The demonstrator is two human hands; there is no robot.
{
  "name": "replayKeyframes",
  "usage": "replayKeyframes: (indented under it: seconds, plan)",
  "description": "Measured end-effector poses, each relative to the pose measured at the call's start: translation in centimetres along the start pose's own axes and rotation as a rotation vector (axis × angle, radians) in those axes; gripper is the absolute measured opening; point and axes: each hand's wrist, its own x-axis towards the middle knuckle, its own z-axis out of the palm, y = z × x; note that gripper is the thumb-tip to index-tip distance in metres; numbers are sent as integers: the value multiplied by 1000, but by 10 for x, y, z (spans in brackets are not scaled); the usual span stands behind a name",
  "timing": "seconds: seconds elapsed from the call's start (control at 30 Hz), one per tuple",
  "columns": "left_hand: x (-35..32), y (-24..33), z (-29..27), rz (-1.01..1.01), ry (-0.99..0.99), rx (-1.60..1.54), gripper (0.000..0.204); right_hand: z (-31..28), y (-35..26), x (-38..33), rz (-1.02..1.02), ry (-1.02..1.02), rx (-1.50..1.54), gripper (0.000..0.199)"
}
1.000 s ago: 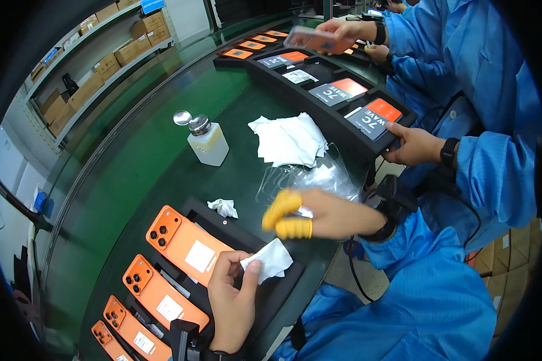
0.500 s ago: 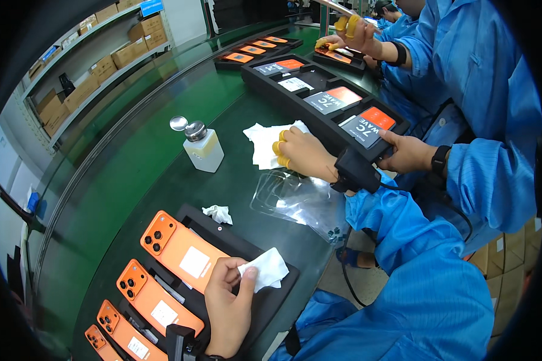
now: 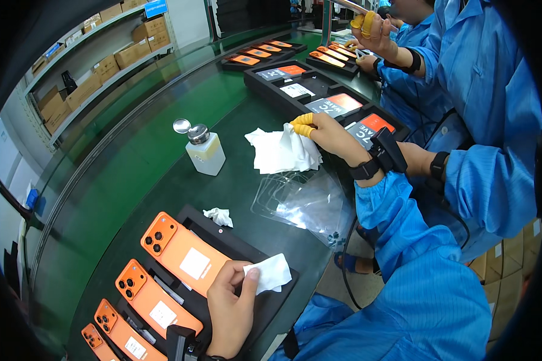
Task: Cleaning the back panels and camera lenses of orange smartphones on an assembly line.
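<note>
Between the thumb and fingers of my left hand (image 3: 232,301) is a folded white wipe (image 3: 270,274), held over the near end of a black foam tray (image 3: 277,301). Several orange phones (image 3: 183,249) lie in that tray, camera side up, each with a white label. My right hand (image 3: 334,135), with yellow finger cots, pinches the top sheet of a stack of white wipes (image 3: 277,150) and lifts its edge. Left of the stack stands a pump dispenser bottle (image 3: 206,153) of yellowish liquid. A crumpled wipe (image 3: 218,216) rests beside the phone tray.
Clear plastic films (image 3: 298,198) lie below the wipe stack. A black tray (image 3: 271,90) with grey-and-orange cards sits farther back. At the right, a co-worker in a blue sleeve (image 3: 488,174) stands close to my right arm. More phone trays (image 3: 265,54) stand at the far end.
My right hand has moved slightly right and up, pulling up the edge of a wipe. My left hand has shifted a little right with its wipe.
</note>
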Motion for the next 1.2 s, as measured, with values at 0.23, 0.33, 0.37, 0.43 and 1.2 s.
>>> replayKeyframes:
  seconds: [0.23, 0.33, 0.37, 0.43, 1.2]
  plan:
    - [-1, 0, 1, 12, -6, -9, 17, -2, 4, -1, 109, -56, 774, 22]
    - [-1, 0, -1, 3, 4, 0, 18, -3, -8, -9, 164, -131, 973, 20]
    - [-1, 0, -1, 2, 6, 2, 18, -3, -13, -11, 164, -132, 976, 20]
    - [0, 0, -2, 9, -5, -4, 19, -2, -23, -16, 170, -211, 953, 19]
    - [4, 0, -10, 291, -16, -43, 19, 42, -102, -45, -245, -746, 359, 23]
